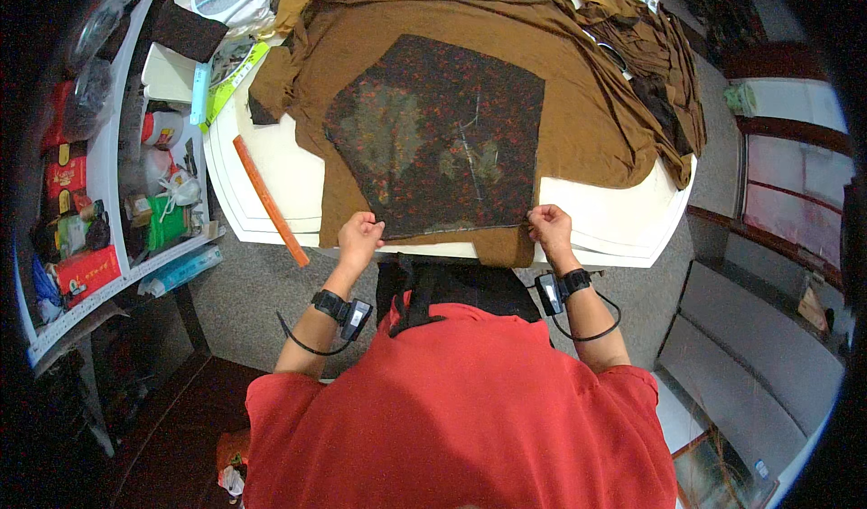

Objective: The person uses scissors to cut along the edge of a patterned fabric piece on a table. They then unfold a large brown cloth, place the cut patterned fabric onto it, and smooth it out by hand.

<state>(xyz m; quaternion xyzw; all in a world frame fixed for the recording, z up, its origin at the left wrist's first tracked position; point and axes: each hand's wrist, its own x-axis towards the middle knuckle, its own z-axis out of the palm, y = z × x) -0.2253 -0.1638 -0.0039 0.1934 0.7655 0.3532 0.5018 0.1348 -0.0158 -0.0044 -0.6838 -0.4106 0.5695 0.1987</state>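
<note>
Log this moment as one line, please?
Left hand: pinches dark red-flecked fabric panel, near-left corner; right hand: pinches near-right corner; beneath: wrinkled brown cloth; on white table, left: flat orange strip

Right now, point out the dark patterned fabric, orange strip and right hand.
Dark patterned fabric (435, 148): head view, its middle.
Orange strip (269, 198): head view, mid-length.
Right hand (552, 227): head view, its middle.
</note>
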